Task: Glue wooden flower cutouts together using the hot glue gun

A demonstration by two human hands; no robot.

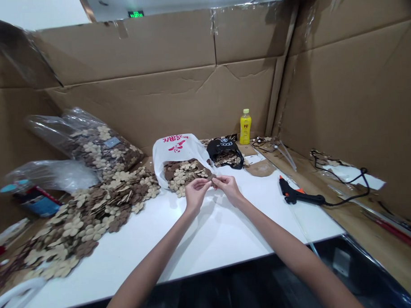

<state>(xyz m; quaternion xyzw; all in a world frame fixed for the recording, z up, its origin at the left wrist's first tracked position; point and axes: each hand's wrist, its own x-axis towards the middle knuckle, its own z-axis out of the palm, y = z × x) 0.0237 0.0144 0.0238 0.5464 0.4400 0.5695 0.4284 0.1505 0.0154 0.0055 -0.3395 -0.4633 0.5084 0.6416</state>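
Note:
My left hand [195,192] and my right hand [228,187] meet above the white table, fingertips pinched together. Between them is a small dark brown flower piece [211,177], mostly covered by the fingers, so its full outline is hard to make out. Right behind the hands lies a white plastic bag [183,149] with red print, its mouth toward me. Tan and brown flower pieces [181,176] spill from that bag. A black bag [225,146] holding similar pieces sits just behind and to the right.
Loose flower pieces [93,216] are heaped on the left, below a clear bag [100,144] of more. On the right lies a black glue gun [303,195] with its cord. A yellow bottle [245,128] stands at the back. Cardboard walls [139,102] enclose the table [138,259].

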